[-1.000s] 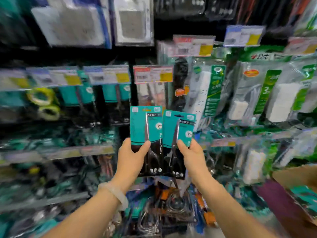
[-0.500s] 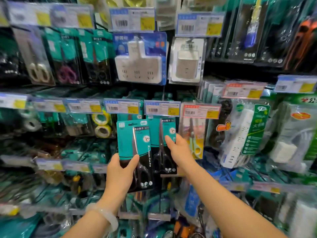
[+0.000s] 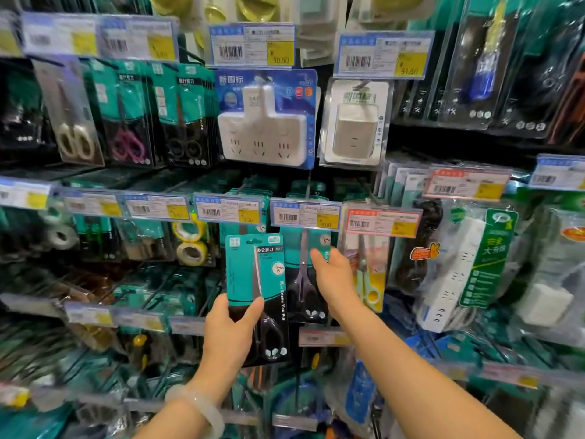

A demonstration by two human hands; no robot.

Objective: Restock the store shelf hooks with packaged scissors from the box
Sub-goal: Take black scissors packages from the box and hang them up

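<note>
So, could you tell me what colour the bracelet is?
Pale translucent white bracelet, head view.

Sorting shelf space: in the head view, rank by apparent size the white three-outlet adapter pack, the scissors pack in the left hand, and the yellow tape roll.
1. White three-outlet adapter pack.
2. Scissors pack held by the left hand; nearer the camera, so ranking is unsure.
3. Yellow tape roll, clearly smallest.

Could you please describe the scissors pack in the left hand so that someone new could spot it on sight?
Find the white three-outlet power adapter hanging in its blue pack at the centre of the shelf wall. Straight below it, under the row of price tags, the left hand holds a teal-and-black scissors pack by its lower part. Unlike the neighbouring packs on hooks, it stands free in front of them.
</note>
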